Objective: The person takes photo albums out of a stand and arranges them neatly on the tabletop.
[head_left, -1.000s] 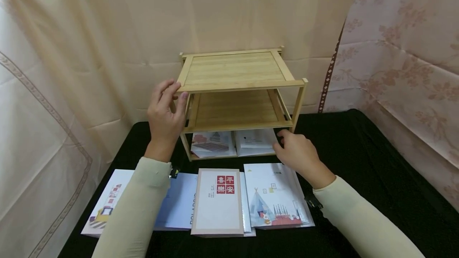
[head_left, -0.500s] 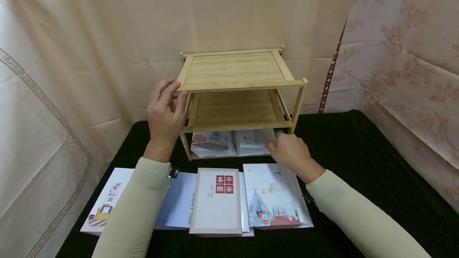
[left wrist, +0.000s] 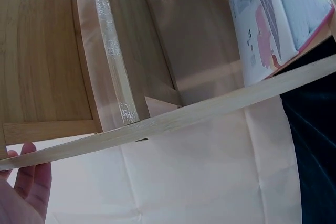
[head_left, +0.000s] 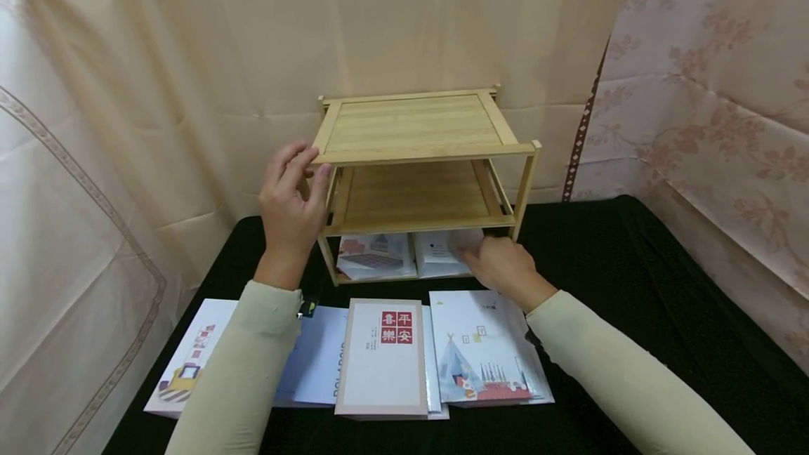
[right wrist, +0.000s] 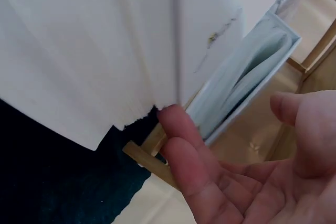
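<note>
A two-board wooden rack stands at the back of the table. My left hand grips its front left corner; in the left wrist view, fingers show behind a thin wooden bar. On the bottom level lie a book with a printed cover and, to its right, a white book. My right hand is at the right end of that level, beside the white book. In the right wrist view its fingers reach forward, thumb apart, near the lower wooden rail. Whether they press the white book is unclear.
Books lie in a row before the rack: one with a yellow picture, a blue one, one with red squares and one with a tent drawing. Black cloth covers the table; curtains hang behind.
My right hand has moved left along the bottom level, from the rack's right post toward the white book. My left hand stays at the corner, and the rack looks unmoved.
</note>
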### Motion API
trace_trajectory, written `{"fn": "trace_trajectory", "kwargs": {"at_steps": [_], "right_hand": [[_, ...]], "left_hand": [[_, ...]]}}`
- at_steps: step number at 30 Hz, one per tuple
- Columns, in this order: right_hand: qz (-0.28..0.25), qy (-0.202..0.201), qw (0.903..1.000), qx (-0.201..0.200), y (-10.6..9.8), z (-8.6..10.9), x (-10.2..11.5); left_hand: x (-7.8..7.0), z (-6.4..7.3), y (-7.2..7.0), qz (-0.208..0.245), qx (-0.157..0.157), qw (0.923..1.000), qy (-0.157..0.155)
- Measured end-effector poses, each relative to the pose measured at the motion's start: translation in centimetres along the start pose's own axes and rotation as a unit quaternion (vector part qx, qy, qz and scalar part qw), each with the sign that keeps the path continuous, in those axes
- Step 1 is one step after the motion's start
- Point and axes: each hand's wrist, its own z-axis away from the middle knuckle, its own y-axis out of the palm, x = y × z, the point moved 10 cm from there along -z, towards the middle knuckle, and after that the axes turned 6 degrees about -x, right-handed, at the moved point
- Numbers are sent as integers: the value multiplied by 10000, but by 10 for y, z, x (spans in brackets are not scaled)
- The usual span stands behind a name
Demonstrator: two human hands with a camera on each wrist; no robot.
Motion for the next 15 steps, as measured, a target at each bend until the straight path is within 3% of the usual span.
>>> {"fn": "trace_trajectory", "kwargs": {"at_steps": [8, 15], "right_hand": [[110, 140, 9996, 212, 6, -3, 0], [-30, -10, 9997, 251, 7, -4, 3]], "left_hand": [[-2, -1, -1, 34, -26, 10000, 43], [0, 0, 0, -76, 25, 10000, -36]]}}
